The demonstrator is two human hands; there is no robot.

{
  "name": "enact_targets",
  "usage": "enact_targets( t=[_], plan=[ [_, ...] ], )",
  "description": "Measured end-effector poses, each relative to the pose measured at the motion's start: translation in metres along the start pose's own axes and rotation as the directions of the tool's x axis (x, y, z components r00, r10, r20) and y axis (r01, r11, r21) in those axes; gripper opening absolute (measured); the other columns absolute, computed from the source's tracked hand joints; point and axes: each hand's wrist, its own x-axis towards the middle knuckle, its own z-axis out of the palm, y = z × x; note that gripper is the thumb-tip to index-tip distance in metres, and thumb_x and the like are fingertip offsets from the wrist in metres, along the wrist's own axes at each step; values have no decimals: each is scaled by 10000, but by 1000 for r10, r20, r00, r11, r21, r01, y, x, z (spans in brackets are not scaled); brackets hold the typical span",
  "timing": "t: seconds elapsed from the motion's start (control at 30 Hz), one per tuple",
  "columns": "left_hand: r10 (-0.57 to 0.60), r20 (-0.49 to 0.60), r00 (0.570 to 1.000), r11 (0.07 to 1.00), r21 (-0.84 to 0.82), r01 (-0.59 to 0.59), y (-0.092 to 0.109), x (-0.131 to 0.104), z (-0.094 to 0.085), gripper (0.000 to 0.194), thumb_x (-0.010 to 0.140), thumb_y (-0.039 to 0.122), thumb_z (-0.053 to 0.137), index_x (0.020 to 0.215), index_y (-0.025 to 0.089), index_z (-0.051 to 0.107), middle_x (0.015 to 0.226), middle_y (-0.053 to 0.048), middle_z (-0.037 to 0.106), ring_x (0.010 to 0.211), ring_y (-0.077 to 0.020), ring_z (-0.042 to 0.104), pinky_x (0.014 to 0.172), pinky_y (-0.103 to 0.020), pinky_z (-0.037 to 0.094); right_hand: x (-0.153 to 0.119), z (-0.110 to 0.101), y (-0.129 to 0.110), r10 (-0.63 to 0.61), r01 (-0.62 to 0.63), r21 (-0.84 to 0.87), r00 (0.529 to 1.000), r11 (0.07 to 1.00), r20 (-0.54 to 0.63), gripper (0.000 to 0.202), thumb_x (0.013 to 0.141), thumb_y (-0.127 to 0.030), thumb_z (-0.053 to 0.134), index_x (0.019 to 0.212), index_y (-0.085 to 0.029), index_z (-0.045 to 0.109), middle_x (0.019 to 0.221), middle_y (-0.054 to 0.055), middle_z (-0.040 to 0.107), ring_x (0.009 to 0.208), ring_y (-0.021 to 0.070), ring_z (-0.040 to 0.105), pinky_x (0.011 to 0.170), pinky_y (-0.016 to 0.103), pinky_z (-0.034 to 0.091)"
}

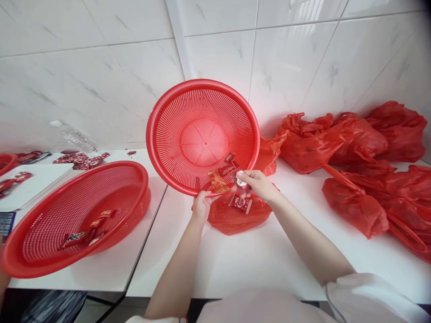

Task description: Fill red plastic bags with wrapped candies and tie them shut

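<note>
One red perforated basket [205,130], rim [202,83] gripped by the left hand [201,205], tilts above a red plastic bag [237,222] on the tabletop [235,264], right hand [258,183] pinching a blurred packet [240,181], probably a wrapped snack, near that rim.

Pale top [266,309], short right sleeve [375,296] — thin grey line [332,305] near its edge, bare left hand [201,206], bare right hand [258,183]

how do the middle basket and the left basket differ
The middle basket is held by the left hand; the left basket is not. The middle basket's opening faces the camera; the left basket's is seen aslant. Both are red, mesh-walled and hold packets.
</note>
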Motion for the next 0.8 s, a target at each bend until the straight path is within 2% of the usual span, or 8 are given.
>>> enact_targets(
  t=[0.1,0.2,0.3,0.4,0.5,0.57,0.67,0.8],
  plan=[
    [0,-8,1000,1000,-5,0,3,1,0,314,613,194,599,898,115,704,919,-100,748,960,-308,684,867,-463,532,-5,2,1,41,-5,-278,992,960,122,397,843,-555,585,758,-170,628,592,6,686,355,78,495,315,175,356],
    [16,-24,1000,1000,-8,-16,5,2,-1,282,607,190,603,849,102,717,870,-107,749,881,-303,702,854,-464,536,-8,8,6,82,27,-498,977,867,197,291,879,-481,568,850,-201,643,733,17,716,509,128,619,413,212,444],
    [29,-24,999,1000,-7,-29,6,3,-3,271,619,181,595,844,93,719,886,-112,748,887,-299,702,880,-471,529,-9,15,10,-96,125,-770,992,626,83,192,920,-372,535,868,-210,625,822,41,707,681,174,663,584,272,496],
    [20,-5,1000,1000,-12,-20,6,1,-2,264,642,180,585,853,101,721,895,-101,751,910,-289,696,911,-473,519,-8,21,13,-279,157,-894,960,420,38,156,916,-333,549,923,-192,615,930,85,687,831,216,659,701,322,505],
    [-13,21,1000,1000,-17,13,4,-1,-1,280,641,178,590,878,116,725,923,-87,752,944,-288,687,902,-464,527,-6,23,16,-424,308,-912,889,272,173,436,825,-361,674,1197,-167,558,1236,149,609,1164,284,559,953,433,454],
    [-30,42,999,999,-17,31,2,-2,0,316,622,176,605,909,119,727,955,-86,749,975,-300,677,886,-462,535,-4,22,19,-453,398,-901,845,174,286,706,767,-365,733,1369,-146,437,1404,182,492,1333,318,413,1109,542,276],
    [-43,66,997,999,-1,43,-2,-2,-1,317,600,183,614,887,111,726,932,-98,748,974,-317,674,864,-470,544,-4,19,22,-380,431,-887,858,165,346,623,825,-298,676,1381,-136,448,1367,189,538,1300,308,469,1133,588,183],
    [-39,62,997,999,29,37,-7,0,-3,288,603,186,604,862,120,714,904,-97,746,963,-316,679,861,-480,540,-5,18,15,-350,428,-825,886,370,303,257,961,-251,468,1138,-223,652,1077,83,715,1007,230,660,991,451,426]
  ],
)
